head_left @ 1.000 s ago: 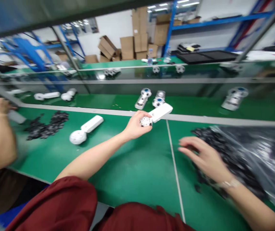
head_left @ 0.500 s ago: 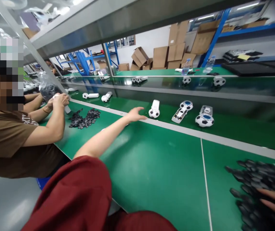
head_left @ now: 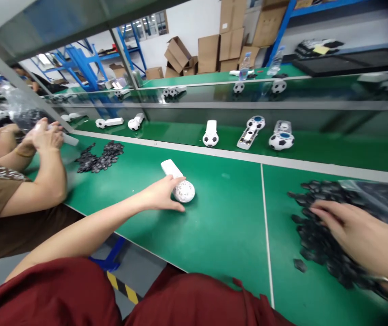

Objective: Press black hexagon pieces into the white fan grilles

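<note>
A white handheld fan casing (head_left: 184,192), with a round slotted head and a flat handle pointing back and left, lies on the green tabletop. My left hand (head_left: 162,192) is curled round its head, index finger at the upper edge and thumb below. On the right, my right hand (head_left: 357,231) reaches into a heap of small black angular pieces (head_left: 319,240). Its thumb and fingertips are pinched together over the heap, slightly blurred; what lies between them is hidden. One loose black piece (head_left: 299,265) sits apart from the heap.
Soccer-ball-patterned fans (head_left: 210,134) stand along the sunken green lane (head_left: 228,140) beyond a pale rail. A plastic bag (head_left: 380,203) lies behind the right heap. At left, a co-worker's hands (head_left: 46,136) hold a white part near another black heap (head_left: 100,157). Cardboard boxes (head_left: 208,54) are stacked behind.
My left hand has come back from the rail towards me and is now at the white casing. My right hand has come further into view over the black pieces. The view has shifted right and down.
</note>
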Action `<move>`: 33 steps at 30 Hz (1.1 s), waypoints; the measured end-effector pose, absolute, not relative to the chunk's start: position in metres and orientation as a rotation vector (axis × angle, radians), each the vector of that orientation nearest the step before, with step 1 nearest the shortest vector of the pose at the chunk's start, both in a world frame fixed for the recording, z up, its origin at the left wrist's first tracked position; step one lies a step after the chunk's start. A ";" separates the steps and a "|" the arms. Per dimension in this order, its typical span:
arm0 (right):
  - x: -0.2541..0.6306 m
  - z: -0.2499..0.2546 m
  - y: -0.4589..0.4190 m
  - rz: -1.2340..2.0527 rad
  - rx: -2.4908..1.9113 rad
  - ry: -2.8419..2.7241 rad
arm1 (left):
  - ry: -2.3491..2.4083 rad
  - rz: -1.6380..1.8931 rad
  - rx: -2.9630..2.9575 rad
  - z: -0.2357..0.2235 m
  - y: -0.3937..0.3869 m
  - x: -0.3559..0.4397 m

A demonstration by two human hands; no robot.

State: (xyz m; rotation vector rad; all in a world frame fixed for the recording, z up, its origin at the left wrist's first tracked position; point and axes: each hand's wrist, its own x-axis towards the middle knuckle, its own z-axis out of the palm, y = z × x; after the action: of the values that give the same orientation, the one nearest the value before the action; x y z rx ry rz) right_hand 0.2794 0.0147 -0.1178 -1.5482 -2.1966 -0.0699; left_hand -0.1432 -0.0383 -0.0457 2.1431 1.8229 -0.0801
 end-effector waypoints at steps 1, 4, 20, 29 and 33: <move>0.272 -0.113 0.011 -0.006 -1.538 -2.199 | 1.782 -0.142 2.267 -0.045 -0.033 -0.137; 0.255 -0.106 0.004 0.334 -1.529 -2.118 | 1.640 -0.222 2.651 -0.043 -0.010 -0.133; 0.204 -0.081 -0.010 0.484 -1.200 -2.120 | 1.483 0.152 2.550 -0.079 0.016 -0.002; 0.192 -0.088 -0.014 0.544 -1.198 -2.045 | 1.496 0.188 2.450 -0.084 0.008 -0.003; 0.185 -0.094 -0.016 0.643 -1.199 -2.033 | 1.405 0.268 2.347 -0.078 0.011 -0.005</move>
State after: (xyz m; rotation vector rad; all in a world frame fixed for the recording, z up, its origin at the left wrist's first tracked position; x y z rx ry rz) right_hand 0.1853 -0.0161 -0.0935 -1.1985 -2.0332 0.6430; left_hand -0.0054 0.0107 -0.0784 2.3472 1.4055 0.2684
